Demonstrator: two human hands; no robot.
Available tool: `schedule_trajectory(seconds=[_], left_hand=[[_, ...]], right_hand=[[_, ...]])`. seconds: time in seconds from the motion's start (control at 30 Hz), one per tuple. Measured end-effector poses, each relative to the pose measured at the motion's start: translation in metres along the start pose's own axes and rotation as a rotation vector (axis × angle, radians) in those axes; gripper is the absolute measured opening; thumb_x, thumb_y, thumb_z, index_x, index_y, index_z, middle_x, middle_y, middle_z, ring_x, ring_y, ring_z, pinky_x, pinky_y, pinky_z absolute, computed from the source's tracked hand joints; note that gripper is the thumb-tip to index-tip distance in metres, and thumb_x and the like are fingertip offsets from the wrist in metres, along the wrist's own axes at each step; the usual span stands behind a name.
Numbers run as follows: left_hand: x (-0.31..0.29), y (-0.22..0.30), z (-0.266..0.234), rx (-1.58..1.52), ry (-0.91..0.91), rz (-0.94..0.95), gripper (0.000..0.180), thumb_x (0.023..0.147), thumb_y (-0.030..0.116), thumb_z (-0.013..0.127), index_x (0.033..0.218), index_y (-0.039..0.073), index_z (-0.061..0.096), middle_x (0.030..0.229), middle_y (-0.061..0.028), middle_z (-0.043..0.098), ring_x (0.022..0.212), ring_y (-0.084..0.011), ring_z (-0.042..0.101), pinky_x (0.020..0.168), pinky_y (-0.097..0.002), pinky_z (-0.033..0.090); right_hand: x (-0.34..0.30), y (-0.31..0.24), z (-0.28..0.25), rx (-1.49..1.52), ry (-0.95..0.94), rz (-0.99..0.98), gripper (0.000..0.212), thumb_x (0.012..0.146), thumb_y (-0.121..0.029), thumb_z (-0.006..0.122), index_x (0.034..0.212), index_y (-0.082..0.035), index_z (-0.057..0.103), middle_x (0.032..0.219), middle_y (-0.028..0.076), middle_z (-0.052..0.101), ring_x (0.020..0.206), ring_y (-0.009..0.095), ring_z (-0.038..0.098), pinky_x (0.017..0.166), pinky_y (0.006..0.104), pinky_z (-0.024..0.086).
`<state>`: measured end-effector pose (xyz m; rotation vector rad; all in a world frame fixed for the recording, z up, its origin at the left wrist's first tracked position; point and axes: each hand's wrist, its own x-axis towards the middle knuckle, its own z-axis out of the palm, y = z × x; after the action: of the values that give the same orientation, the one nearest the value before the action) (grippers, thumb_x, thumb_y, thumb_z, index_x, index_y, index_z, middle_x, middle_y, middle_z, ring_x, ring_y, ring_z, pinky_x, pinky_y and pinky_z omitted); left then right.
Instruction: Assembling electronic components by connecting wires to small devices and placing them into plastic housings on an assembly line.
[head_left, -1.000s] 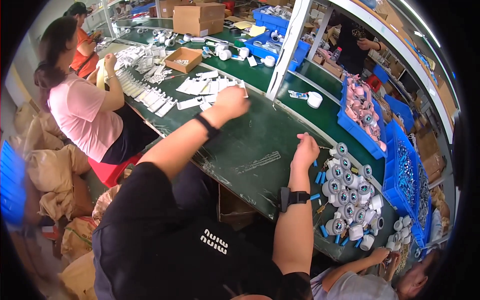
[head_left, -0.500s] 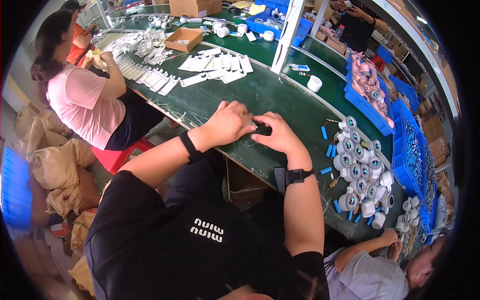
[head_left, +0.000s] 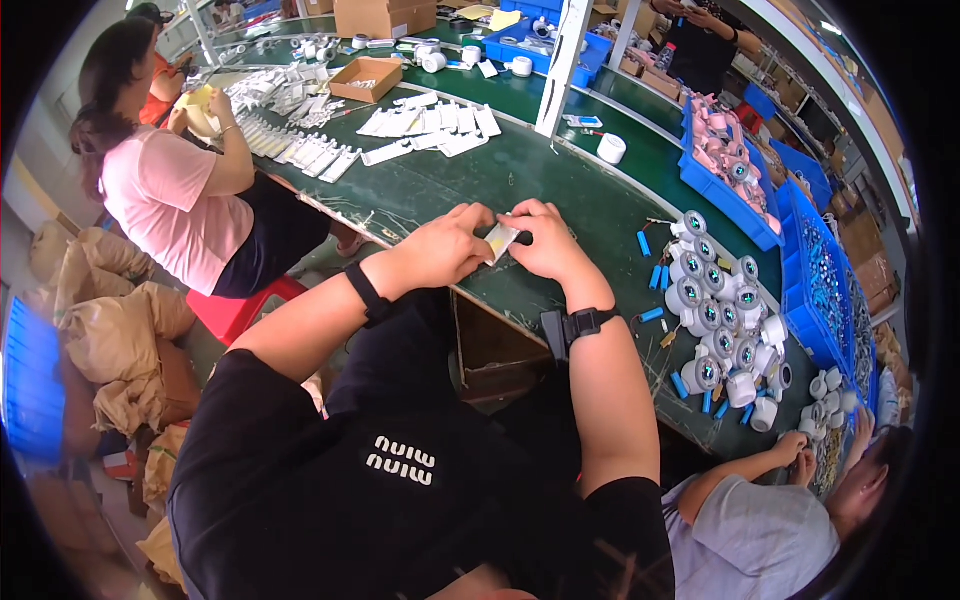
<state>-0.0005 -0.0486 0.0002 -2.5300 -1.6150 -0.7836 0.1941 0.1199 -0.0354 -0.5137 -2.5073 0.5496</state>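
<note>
A small flat white rectangular piece (head_left: 501, 240) is held between my two hands over the front edge of the green table (head_left: 560, 310). My left hand (head_left: 450, 245) pinches it from the left, fingers bent. On the other side, the thumb and fingers of my right hand (head_left: 545, 243) close on its upper right end. The fingertips hide part of the piece. Beyond my hands lies a spread of similar flat white pieces (head_left: 440, 127), laid side by side, some overlapping.
To the right stand several round white units (head_left: 703, 318) with blue cylindrical cells (head_left: 651, 315) beside them. Blue bins, one of pink parts (head_left: 715, 150), line the far right. A cardboard box (head_left: 366, 78) sits at the back. Co-workers sit left (head_left: 180, 190) and lower right (head_left: 750, 530).
The white piece, mostly hidden before, now shows between my hands. Both hands have shifted slightly, and my right fingers have closed in on it. The left co-worker's yellow item is raised.
</note>
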Motion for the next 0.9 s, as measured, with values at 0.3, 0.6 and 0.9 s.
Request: schedule_trajectory(seconds=[0.3,0.6,0.9], left_hand=[[0.019,-0.014,0.005,-0.092,-0.134,-0.032,0.007,0.082,0.004,0.075,0.089,0.002,0.074,0.096,-0.0146,0.071,0.092,-0.0388,0.071,0.083,-0.0467,0.057],[0.048,-0.013,-0.002,0.074,-0.322,0.106,0.006,0.075,0.008,0.076,0.074,0.002,0.073,0.088,-0.0163,0.071,0.081,-0.0405,0.070,0.073,-0.0488,0.056],[0.052,-0.031,-0.001,0.018,-0.318,0.171,0.011,0.081,0.008,0.073,0.087,0.000,0.068,0.078,-0.0187,0.070,0.075,-0.0424,0.070,0.067,-0.0516,0.054]], right_hand=[[-0.010,-0.022,-0.014,-0.038,-0.083,-0.093,0.098,0.067,-0.051,0.097,0.147,-0.003,0.065,0.138,0.013,0.067,0.129,0.034,0.058,0.115,0.0446,0.045],[-0.013,-0.035,-0.015,0.086,-0.074,-0.031,0.116,0.066,-0.032,0.101,0.162,-0.005,0.042,0.126,0.016,0.070,0.123,0.037,0.060,0.113,0.0439,0.047],[-0.011,-0.038,-0.012,0.088,-0.054,-0.040,0.114,0.065,-0.038,0.100,0.159,-0.003,0.046,0.128,0.016,0.070,0.123,0.037,0.059,0.112,0.0464,0.048]])
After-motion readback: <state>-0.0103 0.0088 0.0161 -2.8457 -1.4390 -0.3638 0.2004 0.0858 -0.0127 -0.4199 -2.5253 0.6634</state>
